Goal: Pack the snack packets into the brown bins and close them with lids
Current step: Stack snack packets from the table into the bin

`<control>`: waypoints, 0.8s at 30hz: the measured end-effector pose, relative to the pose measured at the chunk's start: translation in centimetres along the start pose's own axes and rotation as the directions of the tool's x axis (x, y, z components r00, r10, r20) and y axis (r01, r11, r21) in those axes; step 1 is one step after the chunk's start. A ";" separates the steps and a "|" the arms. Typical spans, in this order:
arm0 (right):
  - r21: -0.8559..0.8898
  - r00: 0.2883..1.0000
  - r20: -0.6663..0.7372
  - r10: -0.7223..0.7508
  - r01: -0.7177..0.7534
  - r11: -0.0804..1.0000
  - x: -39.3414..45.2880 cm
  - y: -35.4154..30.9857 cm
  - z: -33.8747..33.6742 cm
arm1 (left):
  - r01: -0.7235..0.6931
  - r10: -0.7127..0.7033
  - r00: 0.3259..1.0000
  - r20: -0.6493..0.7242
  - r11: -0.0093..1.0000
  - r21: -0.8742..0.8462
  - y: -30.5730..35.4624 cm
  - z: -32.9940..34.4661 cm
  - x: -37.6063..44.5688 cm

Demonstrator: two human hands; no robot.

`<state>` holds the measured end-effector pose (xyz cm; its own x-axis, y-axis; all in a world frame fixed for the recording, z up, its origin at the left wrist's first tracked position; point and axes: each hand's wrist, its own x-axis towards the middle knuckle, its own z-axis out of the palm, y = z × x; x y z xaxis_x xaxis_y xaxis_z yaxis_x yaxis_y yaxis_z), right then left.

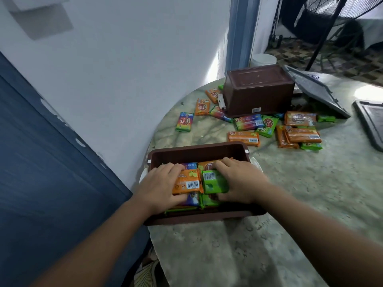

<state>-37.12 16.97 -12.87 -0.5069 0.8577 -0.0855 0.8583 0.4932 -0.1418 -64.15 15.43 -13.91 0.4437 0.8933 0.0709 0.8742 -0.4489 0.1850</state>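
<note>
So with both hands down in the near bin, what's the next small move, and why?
Probably let go and reach for a loose packet, such as the orange packet just beyond the open bin. The left hand and right hand rest on packets already inside, space remains at the far end, and many still lie on the table.

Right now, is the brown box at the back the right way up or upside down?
Upside down. The far brown bin shows its flat bottom on top, and its rim rests on the packets on the table.

Both hands, left and right, grip snack packets inside the brown bin.
</note>
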 end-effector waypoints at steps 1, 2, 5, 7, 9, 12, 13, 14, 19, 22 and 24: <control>-0.013 1.000 0.003 -0.002 0.002 1.000 0.1 0.0 0.2 | -0.009 0.009 1.000 0.003 1.000 0.012 -0.1 0.1 0.0; -0.016 1.000 0.005 -0.004 0.004 1.000 0.2 0.0 0.3 | -0.019 0.019 1.000 0.004 0.999 0.028 -0.1 0.2 -0.1; -0.023 1.000 0.017 -0.008 0.008 1.000 0.3 0.0 0.6 | -0.036 0.036 0.999 0.006 0.998 0.044 0.1 0.1 -0.3; -0.043 0.999 0.034 -0.013 0.014 0.999 0.3 0.0 0.6 | -0.041 0.042 0.999 -0.006 0.999 0.034 0.4 -0.1 -0.4; -0.049 0.999 0.041 -0.014 0.016 0.999 0.3 -0.1 0.6 | -0.018 0.018 0.999 -0.028 1.000 0.003 0.7 -0.3 -0.5; -0.041 0.999 0.037 -0.007 0.008 0.999 0.3 -0.1 0.6 | -0.060 0.061 0.996 -0.065 0.998 0.023 0.5 0.0 -0.4; -0.040 0.999 0.035 -0.006 0.007 0.999 0.2 -0.2 0.6 | -0.079 0.081 0.994 -0.069 0.996 0.030 0.3 0.2 -0.3; -0.042 1.000 0.030 -0.007 0.008 0.999 0.2 -0.2 0.6 | -0.092 0.095 0.993 -0.073 0.995 0.033 0.1 0.5 -0.1; -0.057 1.000 0.012 0.004 -0.003 0.998 0.1 -0.2 0.7 | -0.104 0.103 0.985 -0.141 0.995 0.003 -0.3 0.9 -0.1; -0.069 1.000 0.023 0.006 -0.004 0.998 0.1 -0.2 0.6 | 0.021 -0.039 0.993 -0.110 0.986 -0.162 0.2 0.1 -0.4; -0.073 1.000 0.028 0.010 -0.008 0.997 0.1 -0.3 0.6 | 0.074 -0.083 0.995 -0.056 0.987 -0.143 0.3 -0.2 -0.5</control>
<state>-37.49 16.82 -13.40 -0.5002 0.8583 -0.1146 0.8659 0.4955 -0.0684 -64.12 14.83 -13.72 0.3583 0.9271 0.1102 0.8675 -0.3742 0.3276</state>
